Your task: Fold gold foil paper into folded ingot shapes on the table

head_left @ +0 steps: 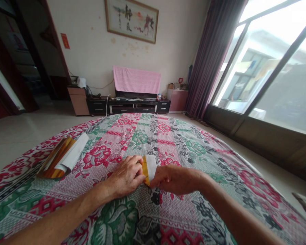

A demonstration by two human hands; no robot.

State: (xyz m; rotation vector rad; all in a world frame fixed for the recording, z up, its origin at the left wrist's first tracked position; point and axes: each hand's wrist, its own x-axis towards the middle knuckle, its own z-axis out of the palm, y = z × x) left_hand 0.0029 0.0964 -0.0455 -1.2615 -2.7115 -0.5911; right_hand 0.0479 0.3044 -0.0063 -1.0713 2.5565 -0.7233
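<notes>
A small folded piece of gold-and-white paper (150,164) lies on the flowered bedspread (140,137) between my hands. Its left side shows gold, its right side white. My left hand (129,175) grips the gold side, fingers curled and thumb pressed near the lower edge. From the right, my right hand (168,178) has its fingers bent closed against the paper's lower right corner. Part of the paper is hidden under both hands.
A stack of curled gold-and-white paper sheets (57,158) rests on the bedspread at the left. Beyond the bed stand a low black cabinet (132,108) and a pink cloth (137,79) draped over a screen. A large window (265,68) is at the right.
</notes>
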